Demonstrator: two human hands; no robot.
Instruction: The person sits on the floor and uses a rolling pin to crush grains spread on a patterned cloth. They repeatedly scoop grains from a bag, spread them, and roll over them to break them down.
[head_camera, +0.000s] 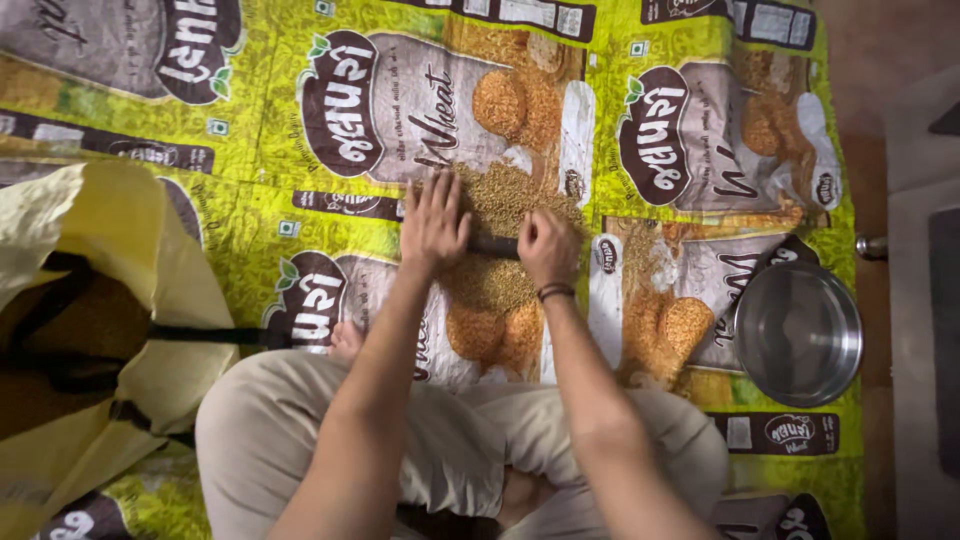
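Head view looks down on a person sitting cross-legged in beige trousers (300, 430) on a mat (250, 150) of stitched green and yellow grain sacks spread over the floor. Beside the left knee slumps an open yellow sack (110, 300) with dark straps. Both forearms reach forward to a pile of grain (505, 200) heaped on the mat just ahead of the knees. The right hand (548, 246), a dark band on its wrist, has its grip clamped round one end of a short dark bar (494, 245) lying across the pile. The left hand (433, 222) lies flat, fingers spread apart, pressing on the grain and the bar's other end. The grain looks loose, dry and light, likely to roll and scatter, so it is best cupped or swept rather than pinched. The bar seems stiff and is best held at its ends. Farther right, well apart from the pile, sits an empty steel bowl (798, 332).
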